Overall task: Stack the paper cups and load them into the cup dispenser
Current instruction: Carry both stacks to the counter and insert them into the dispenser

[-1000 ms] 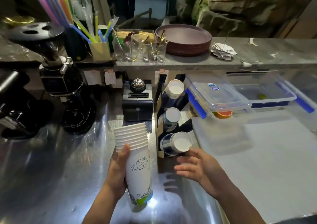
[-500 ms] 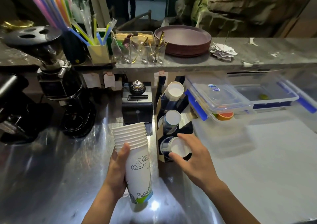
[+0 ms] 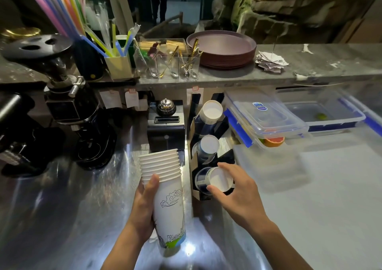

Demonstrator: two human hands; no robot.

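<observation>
My left hand (image 3: 144,207) grips a tall stack of white printed paper cups (image 3: 168,191), held upright just above the steel counter. To its right stands a black cup dispenser (image 3: 206,133) with three slanted slots, each showing the white bottom of a cup row. My right hand (image 3: 237,195) has thumb and fingers around the end cup (image 3: 220,179) that sticks out of the lowest slot. The upper two cup rows (image 3: 211,110) sit untouched in their slots.
A black coffee grinder (image 3: 68,108) stands at the left, a black box with a bell (image 3: 166,123) behind the stack. Clear plastic containers (image 3: 266,116) and a white cutting board (image 3: 330,197) lie to the right. The shelf above holds straws, spoons and brown plates (image 3: 223,48).
My right hand has moved left from beside the lowest slot onto its protruding cup and closed its fingers around it. The left hand and its stack have stayed nearly still.
</observation>
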